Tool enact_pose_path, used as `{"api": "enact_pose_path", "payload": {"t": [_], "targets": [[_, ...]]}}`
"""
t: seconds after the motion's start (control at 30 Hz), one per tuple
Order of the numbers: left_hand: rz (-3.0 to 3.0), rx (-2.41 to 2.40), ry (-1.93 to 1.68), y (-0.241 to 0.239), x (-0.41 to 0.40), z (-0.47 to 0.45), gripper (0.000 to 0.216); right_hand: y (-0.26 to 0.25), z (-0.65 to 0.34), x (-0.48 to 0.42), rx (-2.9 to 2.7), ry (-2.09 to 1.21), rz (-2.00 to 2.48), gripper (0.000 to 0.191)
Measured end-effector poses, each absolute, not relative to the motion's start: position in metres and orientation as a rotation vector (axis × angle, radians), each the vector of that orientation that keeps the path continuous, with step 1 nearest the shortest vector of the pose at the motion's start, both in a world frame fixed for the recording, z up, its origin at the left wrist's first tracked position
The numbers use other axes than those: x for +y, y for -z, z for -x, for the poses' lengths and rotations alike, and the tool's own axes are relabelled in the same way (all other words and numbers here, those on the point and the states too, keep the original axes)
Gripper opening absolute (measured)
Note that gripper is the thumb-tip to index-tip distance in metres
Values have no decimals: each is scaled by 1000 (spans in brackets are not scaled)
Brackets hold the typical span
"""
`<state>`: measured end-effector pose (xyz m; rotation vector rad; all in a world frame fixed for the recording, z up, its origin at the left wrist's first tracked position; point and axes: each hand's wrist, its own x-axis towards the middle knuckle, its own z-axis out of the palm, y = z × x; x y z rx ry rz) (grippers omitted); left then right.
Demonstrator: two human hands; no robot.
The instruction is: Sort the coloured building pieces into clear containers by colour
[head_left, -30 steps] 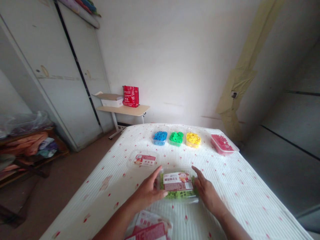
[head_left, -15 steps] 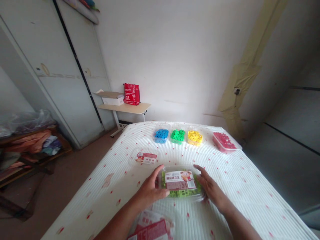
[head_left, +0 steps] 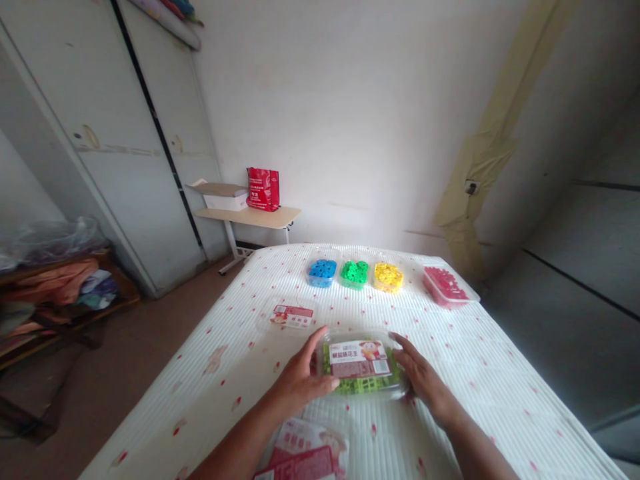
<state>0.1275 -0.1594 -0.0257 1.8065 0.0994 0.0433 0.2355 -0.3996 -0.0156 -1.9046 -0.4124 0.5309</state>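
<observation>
A clear plastic box [head_left: 363,385] with a labelled lid on top holds light green plastic pieces. It sits on the white patterned table cover, between my two hands. My left hand [head_left: 303,377] grips its left side, thumb along the near edge and fingers at the far corner. Around the right side curls my right hand [head_left: 423,377], its fingers at the far right corner and edge. Nearer to me, partly behind my left forearm, lie labelled clear lids [head_left: 305,450]. Another labelled lid [head_left: 290,317] lies flat beyond my left hand.
Toward the back stand open clear boxes of blue pieces [head_left: 322,272], green pieces [head_left: 355,273] and yellow pieces [head_left: 389,275]. A larger box of red pieces [head_left: 447,287] is at the right. Beyond the table cover [head_left: 200,400], a small desk [head_left: 250,217] carries a red bag [head_left: 263,189] and a carton.
Both hands stay on the box of light green pieces, which keeps its place. The camera view has shifted very slightly; nothing else has visibly moved.
</observation>
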Motion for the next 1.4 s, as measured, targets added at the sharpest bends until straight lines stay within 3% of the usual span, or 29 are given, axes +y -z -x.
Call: {"api": "enact_pose_path", "payload": {"t": [0.4,0.67,1.2,1.4], "targets": [[-1896,-19,-71,28,-157,-124,100,13,-242,-414,-234,-553,1636,43],[-1978,-48,-100,32,-156,-128,82,19,-241,-403,-171,-629,1561,30],[-1952,-41,-55,35,-154,-127,86,21,-240,-398,-151,-588,1484,22],[-1968,-33,-47,37,-156,-125,98,24,-241,-400,-196,-617,1467,24]]}}
